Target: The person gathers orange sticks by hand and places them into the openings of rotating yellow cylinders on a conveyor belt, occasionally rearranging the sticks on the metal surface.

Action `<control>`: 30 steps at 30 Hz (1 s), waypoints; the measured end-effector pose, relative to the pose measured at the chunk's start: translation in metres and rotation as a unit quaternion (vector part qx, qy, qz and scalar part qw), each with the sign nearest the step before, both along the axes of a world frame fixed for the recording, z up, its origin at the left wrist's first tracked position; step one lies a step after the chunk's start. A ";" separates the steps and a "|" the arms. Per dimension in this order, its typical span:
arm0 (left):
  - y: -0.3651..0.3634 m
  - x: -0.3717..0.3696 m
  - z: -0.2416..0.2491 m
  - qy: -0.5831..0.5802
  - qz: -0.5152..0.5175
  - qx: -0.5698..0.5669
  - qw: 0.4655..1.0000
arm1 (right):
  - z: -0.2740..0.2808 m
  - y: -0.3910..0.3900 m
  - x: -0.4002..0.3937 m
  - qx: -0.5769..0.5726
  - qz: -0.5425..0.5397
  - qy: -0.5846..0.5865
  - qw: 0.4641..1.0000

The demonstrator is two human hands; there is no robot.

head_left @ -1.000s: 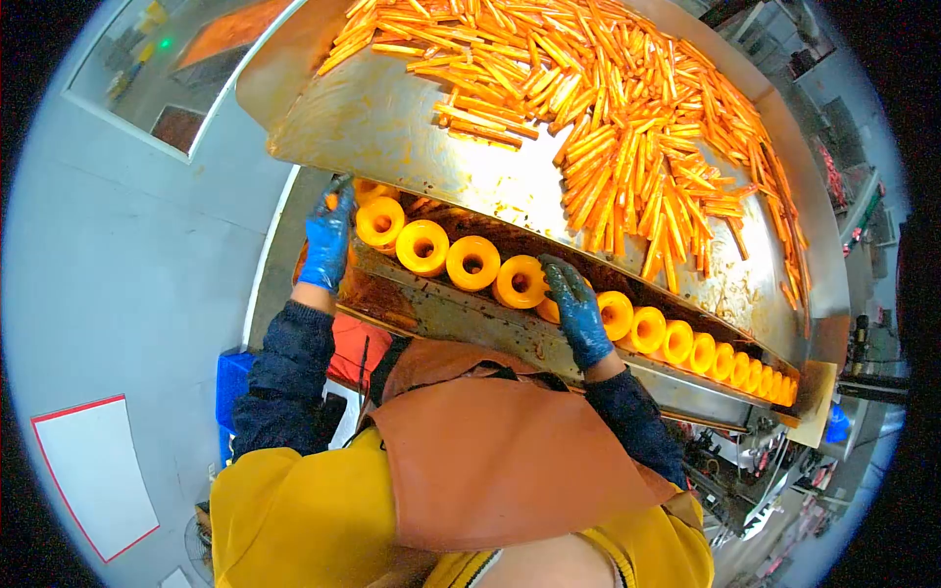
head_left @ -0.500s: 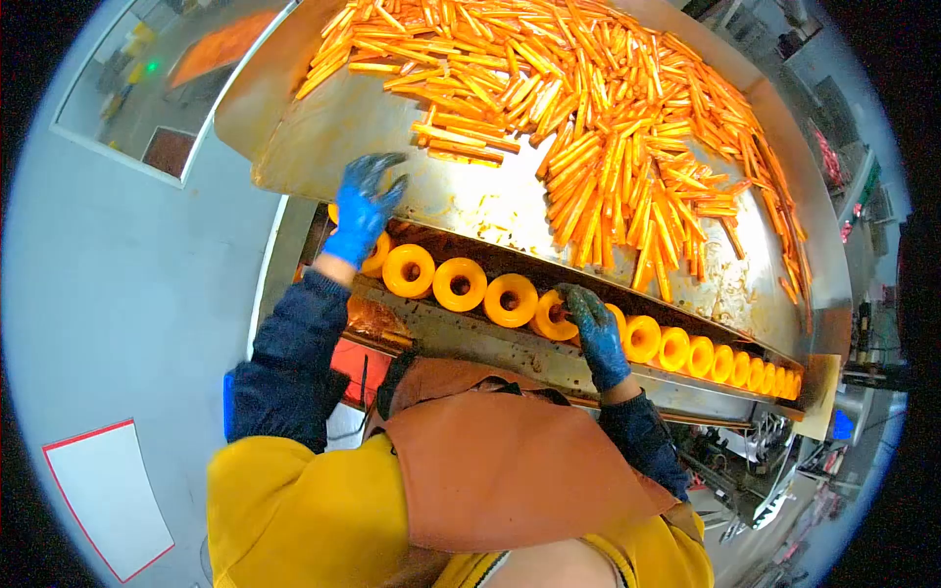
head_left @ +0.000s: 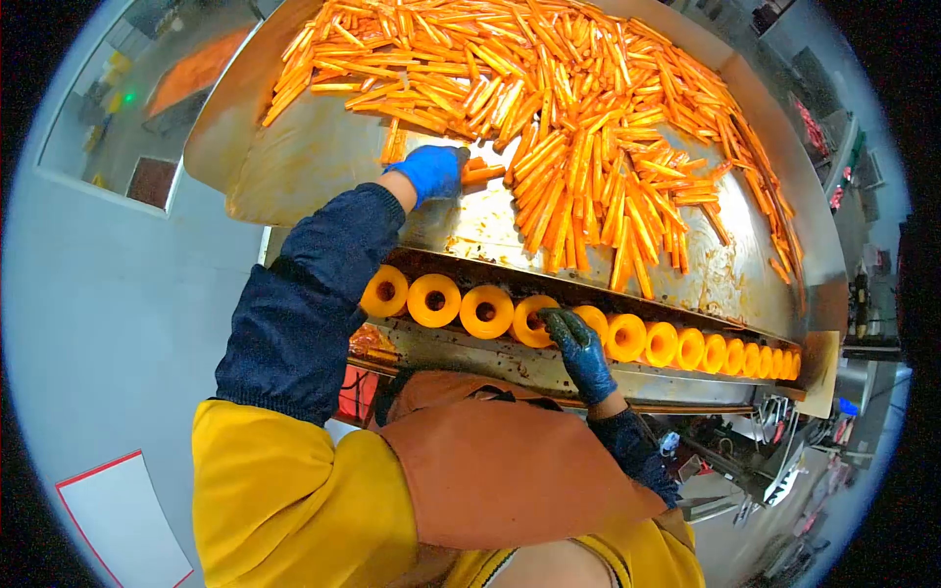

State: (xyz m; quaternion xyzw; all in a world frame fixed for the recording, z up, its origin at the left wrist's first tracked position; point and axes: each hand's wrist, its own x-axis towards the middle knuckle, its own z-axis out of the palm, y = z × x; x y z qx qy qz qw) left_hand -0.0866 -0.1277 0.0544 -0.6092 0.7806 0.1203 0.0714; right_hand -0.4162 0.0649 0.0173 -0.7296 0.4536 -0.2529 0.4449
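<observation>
My left hand (head_left: 434, 173), in a blue glove, is on the metal tray (head_left: 323, 167), its fingers closed round some orange sticks (head_left: 480, 173) whose ends stick out to the right. More orange sticks (head_left: 578, 127) lie heaped across the tray. Along the tray's near edge runs a row of yellow rings (head_left: 485, 312) with dark round openings. My right hand (head_left: 580, 353), its blue glove darkly stained, rests by one yellow ring (head_left: 534, 320). Its fingertips touch the ring's right side, and whether they hold anything is too small to tell.
A narrow metal ledge (head_left: 470, 351) runs below the rings. At the row's right end stands a tan board (head_left: 818, 374). A red-edged white panel (head_left: 125, 519) is at the lower left. Machine parts and cables (head_left: 755, 456) are at the lower right.
My left hand has moved from the tray's near edge up and right to the sticks, and its fingers have closed. My right hand stays at the rings, slightly lower in view.
</observation>
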 end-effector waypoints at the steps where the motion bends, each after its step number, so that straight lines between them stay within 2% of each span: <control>1: 0.006 0.004 -0.006 0.091 -0.006 -0.016 0.996 | -0.002 0.001 -0.001 0.002 -0.001 0.000 1.000; 2: 0.012 0.010 -0.009 0.181 -0.011 -0.033 0.983 | 0.003 0.001 0.000 0.002 -0.002 0.000 1.000; 3: 0.013 0.017 -0.017 0.314 0.075 -0.055 0.945 | 0.012 0.001 0.004 0.057 -0.029 -0.038 0.997; 4: 0.012 0.030 -0.023 0.417 0.142 0.024 0.898 | 0.019 0.001 0.007 0.112 -0.056 -0.075 0.989; 6: 0.036 0.046 -0.003 0.650 0.245 0.068 0.716 | 0.021 -0.003 0.008 0.080 -0.045 -0.055 0.994; 8: 0.065 0.059 0.020 0.699 0.272 0.017 0.661 | 0.018 -0.003 0.008 0.049 -0.027 -0.034 0.998; 10: 0.096 0.076 0.031 0.685 0.303 -0.036 0.661 | 0.008 -0.004 0.008 -0.023 0.002 0.006 1.000; 11: 0.114 0.082 0.035 0.739 0.315 -0.046 0.593 | 0.014 -0.003 0.015 0.041 -0.015 -0.053 0.998; 12: 0.132 0.087 0.037 0.788 0.324 -0.056 0.521 | 0.019 -0.002 0.021 0.042 -0.010 -0.054 0.998; 13: 0.149 0.089 0.036 0.787 0.327 -0.059 0.520 | 0.024 -0.001 0.026 0.073 -0.019 -0.061 0.995; 15: 0.182 0.092 0.028 0.818 0.361 -0.108 0.435 | 0.027 0.001 0.034 0.103 -0.025 -0.067 0.992; 16: 0.195 0.096 0.018 0.817 0.363 -0.112 0.434 | 0.027 0.002 0.037 0.086 -0.008 -0.055 0.995; 19: 0.223 0.096 -0.001 0.816 0.418 -0.152 0.369 | 0.034 0.006 0.048 0.087 0.012 -0.040 0.995; 22: 0.237 0.101 -0.016 0.822 0.410 -0.175 0.355 | 0.035 0.009 0.054 0.105 0.021 -0.044 0.993; 24: 0.242 0.103 -0.019 0.814 0.413 -0.192 0.362 | 0.037 0.011 0.056 0.108 0.028 -0.051 0.992; 26: 0.247 0.105 -0.014 0.752 0.455 -0.205 0.431 | 0.041 0.012 0.057 0.027 0.063 -0.006 0.998; 30: 0.249 0.098 0.011 0.748 0.467 -0.189 0.432 | 0.029 0.015 0.050 -0.032 0.093 0.009 0.995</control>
